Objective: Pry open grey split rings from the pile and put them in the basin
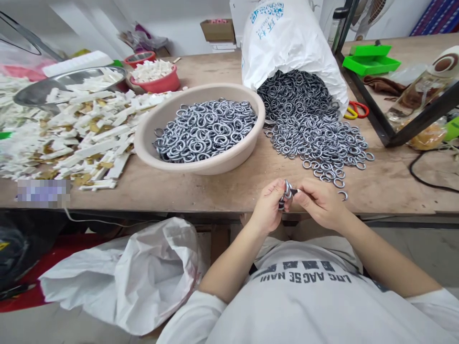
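My left hand (268, 206) is closed around several grey rings (288, 189) just over the table's front edge. My right hand (322, 203) meets it from the right, pinching a small dark piece (294, 192) that touches the rings; its exact kind is too small to tell. Beyond my hands, a heap of loose grey rings (319, 143) spills from a white sack (287, 43) lying on its side. One ring with a gap (343, 195) lies near my right hand. A beige basin (201, 167) full of shiny grey rings stands to the left of the heap.
White plastic pieces (89, 148) cover the table's left side, with a metal bowl (28, 95) and a red bowl (163, 85) behind. A black metal frame (373, 114), scissors (358, 110) and green trays (371, 62) are at right. An open white sack (143, 272) hangs below the edge.
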The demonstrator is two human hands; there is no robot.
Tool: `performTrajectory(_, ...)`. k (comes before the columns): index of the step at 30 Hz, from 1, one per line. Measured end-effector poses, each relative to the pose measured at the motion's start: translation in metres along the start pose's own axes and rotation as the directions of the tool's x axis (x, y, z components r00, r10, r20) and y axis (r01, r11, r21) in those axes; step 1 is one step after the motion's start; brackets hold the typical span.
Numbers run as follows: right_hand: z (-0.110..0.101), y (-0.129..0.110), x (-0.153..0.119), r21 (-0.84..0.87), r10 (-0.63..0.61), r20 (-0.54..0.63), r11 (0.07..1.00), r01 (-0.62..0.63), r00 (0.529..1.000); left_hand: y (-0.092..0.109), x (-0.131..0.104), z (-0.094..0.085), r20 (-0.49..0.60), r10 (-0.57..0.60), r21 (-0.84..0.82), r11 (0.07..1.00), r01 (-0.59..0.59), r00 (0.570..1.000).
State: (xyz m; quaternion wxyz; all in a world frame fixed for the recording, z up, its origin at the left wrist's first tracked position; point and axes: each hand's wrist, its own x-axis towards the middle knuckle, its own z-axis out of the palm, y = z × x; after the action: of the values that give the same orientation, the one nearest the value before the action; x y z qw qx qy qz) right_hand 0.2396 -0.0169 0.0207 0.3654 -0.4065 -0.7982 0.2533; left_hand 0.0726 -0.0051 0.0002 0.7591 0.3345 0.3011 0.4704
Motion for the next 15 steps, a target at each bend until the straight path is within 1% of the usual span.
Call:
performTrajectory(5,-0.003,-0.005,-0.002,-0.046,0.006,0.052,0.999,-0.004,0.999,-0.001,0.002,-0.001,0.019,-0.014,-0.003,1.000,0.014,1.000)
performTrajectory(9,-0.002,-0.001,-0.001,-0.033,-0.007,0.071,0.999,0.009,0.997,-0.002,0.001,-0.002,0.034,-0.023,-0.006,1.000,0.023,0.999)
performTrajectory(12,-0.002,0.009,0.001,-0.056,0.029,0.030,0.998,-0.028,0.999,-0.003,-0.003,-0.002,0.096,-0.060,0.025,0.998,0.058,0.994)
performTrajectory(14,-0.003,0.015,0.002,-0.058,0.077,-0.019,0.995,-0.078,0.997,-0.003,-0.006,-0.003,0.157,-0.082,0.050,0.996,0.075,0.984)
performTrajectory(15,-0.003,0.017,0.002,-0.040,0.089,-0.046,0.995,-0.091,0.995,-0.002,-0.007,-0.003,0.167,-0.081,0.049,0.996,0.074,0.983)
